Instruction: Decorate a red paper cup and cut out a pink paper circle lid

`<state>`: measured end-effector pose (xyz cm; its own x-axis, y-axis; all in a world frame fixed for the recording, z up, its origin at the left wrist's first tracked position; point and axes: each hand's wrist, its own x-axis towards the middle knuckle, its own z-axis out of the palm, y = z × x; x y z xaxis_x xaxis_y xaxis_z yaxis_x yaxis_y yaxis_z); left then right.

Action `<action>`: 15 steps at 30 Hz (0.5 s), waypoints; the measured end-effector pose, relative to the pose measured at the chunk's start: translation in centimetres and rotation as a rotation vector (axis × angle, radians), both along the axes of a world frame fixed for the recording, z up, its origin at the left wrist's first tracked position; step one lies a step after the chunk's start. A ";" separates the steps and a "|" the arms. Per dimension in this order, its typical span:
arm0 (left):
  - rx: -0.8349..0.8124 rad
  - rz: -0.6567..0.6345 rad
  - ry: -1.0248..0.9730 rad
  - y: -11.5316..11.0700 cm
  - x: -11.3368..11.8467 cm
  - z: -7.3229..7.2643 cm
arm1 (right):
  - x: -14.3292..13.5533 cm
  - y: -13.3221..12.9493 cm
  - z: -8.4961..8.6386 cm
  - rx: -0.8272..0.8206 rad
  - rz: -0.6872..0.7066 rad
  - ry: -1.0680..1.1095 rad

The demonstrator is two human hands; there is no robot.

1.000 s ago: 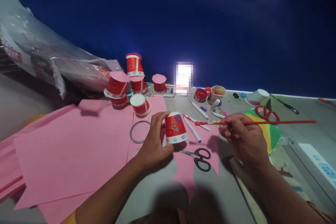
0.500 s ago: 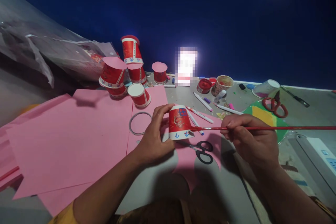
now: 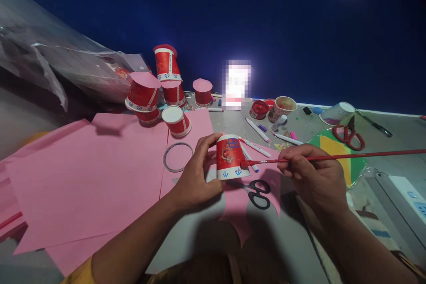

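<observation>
My left hand (image 3: 201, 173) grips a red and white paper cup (image 3: 229, 157), turned upside down, with its thumb near the rim and fingers over the base. Blue marks run along the white band, and a blue window-like grid is drawn higher up. Pinched in my right hand (image 3: 311, 177) is a long red paintbrush (image 3: 336, 157). The brush's red bristles touch the cup's right side, low down near the white band. Beneath the cup lie black-handled scissors (image 3: 259, 194) on a cut sheet of pink paper (image 3: 271, 173).
Several decorated cups (image 3: 143, 93) are stacked at the back left. A plain-topped cup (image 3: 176, 120) and a grey ring (image 3: 178, 157) lie nearer. Behind are a red paint jar (image 3: 258, 109), a stained cup (image 3: 282, 107) and markers (image 3: 257, 129). Red scissors (image 3: 348, 135) rest at right.
The cup has shifted slightly right and turned a little in my left hand. The brush is tilted more, its handle end higher, with the bristles still at the cup's lower right.
</observation>
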<state>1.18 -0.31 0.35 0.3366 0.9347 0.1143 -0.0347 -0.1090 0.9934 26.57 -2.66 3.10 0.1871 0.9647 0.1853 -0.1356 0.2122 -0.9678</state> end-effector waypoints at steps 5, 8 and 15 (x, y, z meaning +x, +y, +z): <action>-0.029 -0.010 -0.016 0.0 0.1 -0.1 | 0.1 -0.1 0.1 0.016 0.026 -0.010; -0.036 -0.011 -0.027 0.0 0.1 -0.2 | 0.3 -0.3 0.1 0.006 0.020 -0.017; -0.039 -0.012 -0.016 0.0 0.0 -0.2 | 0.3 -0.4 0.0 0.011 0.029 -0.018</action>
